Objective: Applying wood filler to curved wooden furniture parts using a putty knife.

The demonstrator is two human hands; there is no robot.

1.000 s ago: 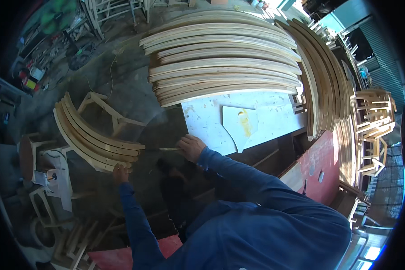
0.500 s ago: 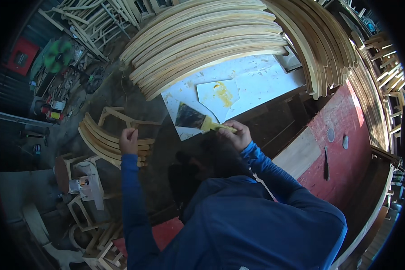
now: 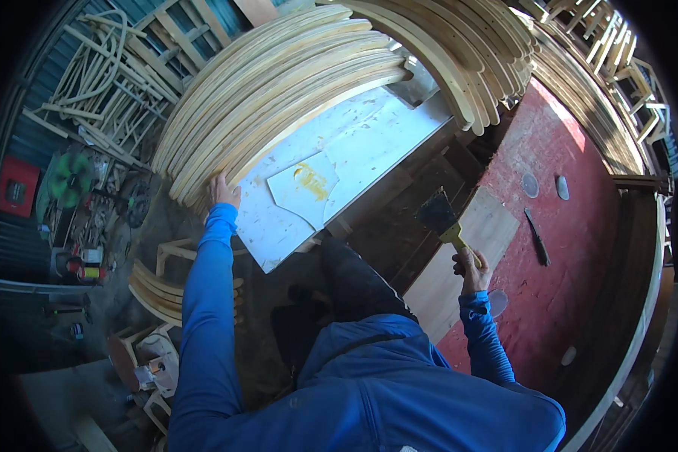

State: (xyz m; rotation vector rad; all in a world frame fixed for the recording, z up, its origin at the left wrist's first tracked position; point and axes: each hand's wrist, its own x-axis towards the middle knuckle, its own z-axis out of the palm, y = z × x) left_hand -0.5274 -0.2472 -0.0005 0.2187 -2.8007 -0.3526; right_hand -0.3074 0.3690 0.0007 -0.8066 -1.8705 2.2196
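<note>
My right hand (image 3: pixel 473 273) grips the yellowish handle of a putty knife (image 3: pixel 438 215). Its wide, dark-smeared blade points up and away, above a pale board (image 3: pixel 497 223) on the red surface. At the near left end of a row of curved wooden pieces (image 3: pixel 279 98), my left hand (image 3: pixel 223 191) has its fingers closed over the end of one curved piece. These pieces lie side by side on a white table (image 3: pixel 369 120). Nearer me on that table is a thin white sheet (image 3: pixel 286 194) with a smear of yellow paste.
More curved pieces (image 3: pixel 444 45) stand stacked at the table's far right. A red surface (image 3: pixel 580 203) on the right carries a dark knife-like tool (image 3: pixel 537 237) and several round pale patches. On the left floor are a green fan (image 3: pixel 69 177), small curved pieces (image 3: pixel 154 290) and wood scraps (image 3: pixel 102 83).
My left hand has reached forward to the curved pieces' end. My right hand has swung right and back with the putty knife, away from the white table. The view has shifted rightward.
</note>
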